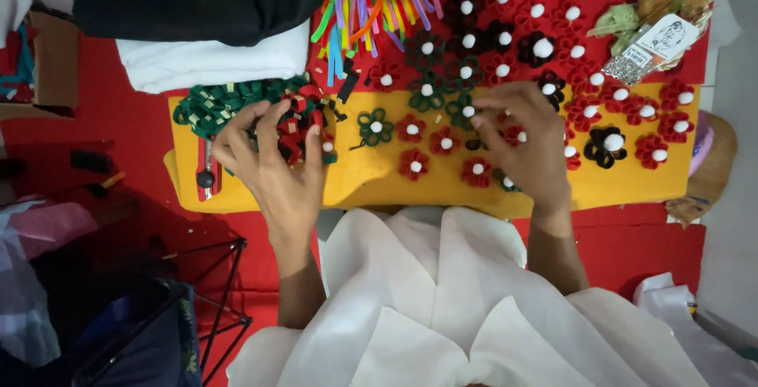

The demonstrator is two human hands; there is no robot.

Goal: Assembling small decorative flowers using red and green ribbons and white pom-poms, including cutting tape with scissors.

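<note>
Felt flowers being sorted and gathered on the yellow board

Nearest the camera lies white cloth [442,300] over the lap, and past it the yellow board [371,185] resting on the red desk [126,126]. The left hand [272,162] sits on a heap of red and green felt loops [296,122], its fingers [312,154] spread and curled down over the pieces, touching rather than gripping any one of them. The right hand [525,138] hovers over the row of small flowers, fingers [485,114] narrowed toward a green flower with a white centre [464,110]; whether it is pinched I cannot tell. A box cutter [207,167] lies just beside the left hand. Finished red flowers [414,164] lie between the hands, more spread farther off, with coloured felt strips [371,8] beyond. It looks like the gathering stage: the next move would need a clean fingertip pinch on one flower without disturbing its close neighbours
</note>
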